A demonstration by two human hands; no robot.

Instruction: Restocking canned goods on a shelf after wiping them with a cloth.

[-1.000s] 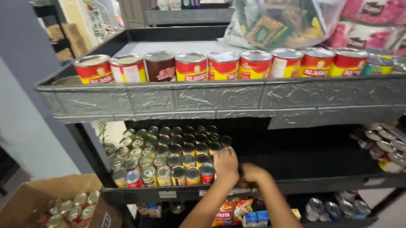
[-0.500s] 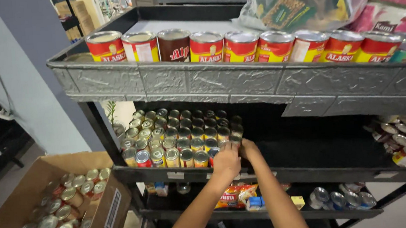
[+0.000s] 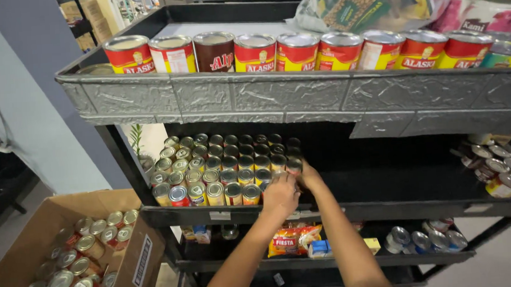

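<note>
- Two hands work at the right edge of the block of small cans (image 3: 224,163) on the middle shelf (image 3: 389,203): the left hand (image 3: 280,195) nearer the shelf's front lip, the right hand (image 3: 309,175) just behind it, the two close together and touching or almost so.
- The left hand is curled around something at the end of the nearest row, likely one small can, but its fingers hide it; whether the right hand grips a can or only rests against the rows cannot be told.
- The block of small cans stands about five rows deep, roughly six to nine cans per row.
- On the top shelf (image 3: 264,95), ten tall cans (image 3: 297,51) line the front edge: nine red-and-yellow, one brown, third from the left.
- One cardboard box (image 3: 30,234) sits on the floor near left, holding more than a dozen loose cans.
- On the right of the middle shelf lies a small cluster of flat tins (image 3: 499,170), about eight.
- Since half a second ago both hands have pushed farther in and slightly right along the cans, and the view has dropped closer to the shelves.
</note>
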